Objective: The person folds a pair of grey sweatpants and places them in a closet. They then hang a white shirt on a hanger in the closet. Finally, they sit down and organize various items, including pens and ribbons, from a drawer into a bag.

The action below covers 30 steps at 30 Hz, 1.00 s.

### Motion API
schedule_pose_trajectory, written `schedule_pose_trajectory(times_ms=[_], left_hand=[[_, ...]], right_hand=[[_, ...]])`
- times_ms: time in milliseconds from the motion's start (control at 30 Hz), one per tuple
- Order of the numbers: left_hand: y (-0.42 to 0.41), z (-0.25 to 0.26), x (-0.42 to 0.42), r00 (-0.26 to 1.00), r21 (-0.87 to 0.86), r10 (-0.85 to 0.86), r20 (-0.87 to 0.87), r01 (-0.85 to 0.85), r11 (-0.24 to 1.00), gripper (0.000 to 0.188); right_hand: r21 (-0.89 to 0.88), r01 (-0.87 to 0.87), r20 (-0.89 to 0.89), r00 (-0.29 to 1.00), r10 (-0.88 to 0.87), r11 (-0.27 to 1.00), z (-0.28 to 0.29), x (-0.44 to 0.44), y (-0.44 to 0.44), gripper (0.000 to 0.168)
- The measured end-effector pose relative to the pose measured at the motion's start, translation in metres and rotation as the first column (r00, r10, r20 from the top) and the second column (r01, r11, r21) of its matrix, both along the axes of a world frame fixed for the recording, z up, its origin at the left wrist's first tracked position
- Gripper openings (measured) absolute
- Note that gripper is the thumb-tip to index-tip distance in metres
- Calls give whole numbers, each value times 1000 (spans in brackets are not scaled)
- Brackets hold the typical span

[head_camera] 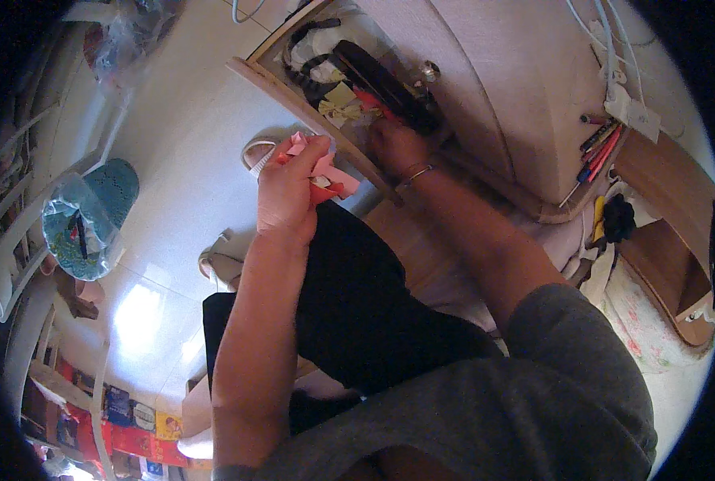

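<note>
My left hand (288, 186) is closed around crumpled pink and red paper pieces (330, 180), held over my knee beside the drawer front. Wearing a thin bracelet, my right hand (396, 144) reaches into an open wooden drawer (315, 117). Its fingers are partly hidden near a red item (372, 102), so whether they hold it is unclear. A long black case or brush-like object (387, 84) lies across the drawer. Around it are a dark striped band (303, 75), yellowish scraps (339, 108) and clear plastic.
At left on the tiled floor stands a teal waste bin (116, 186) lined with clear plastic. Pens (601, 153) and a white power strip (634, 114) lie on the wooden desktop (538, 120) at right. An open wooden compartment (664, 258) is at far right, shelves at lower left.
</note>
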<state>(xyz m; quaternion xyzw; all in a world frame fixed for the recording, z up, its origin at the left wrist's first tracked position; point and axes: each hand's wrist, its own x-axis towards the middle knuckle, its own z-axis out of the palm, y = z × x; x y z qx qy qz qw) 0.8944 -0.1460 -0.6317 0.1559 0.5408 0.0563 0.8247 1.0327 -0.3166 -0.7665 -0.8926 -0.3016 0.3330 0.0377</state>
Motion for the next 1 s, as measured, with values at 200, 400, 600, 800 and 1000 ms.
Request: schedule_pose_trajectory(times_ms=[200,400,600,800,1000], left_hand=[[-1,-2,1,1000,14,1,4,-1,1000,21],[-1,2,3,1000,-10,-18,-6,18,1000,20],[-3,-7,0,996,-48,-84,-21,83,995,18],[-4,-14,1,990,-111,-87,108,99,989,16],[-3,-14,-8,992,-36,-124,-24,123,992,22]], right_hand=[[62,279,187,940,-286,958,-16,-33,4,26],[28,281,81,956,-282,959,-36,-21,-6,25],[89,536,-400,791,-463,839,38,9,13,19],[356,377,-612,786,-92,855,107,-9,51,12],[160,538,-812,549,-200,827,80,1,69,34]])
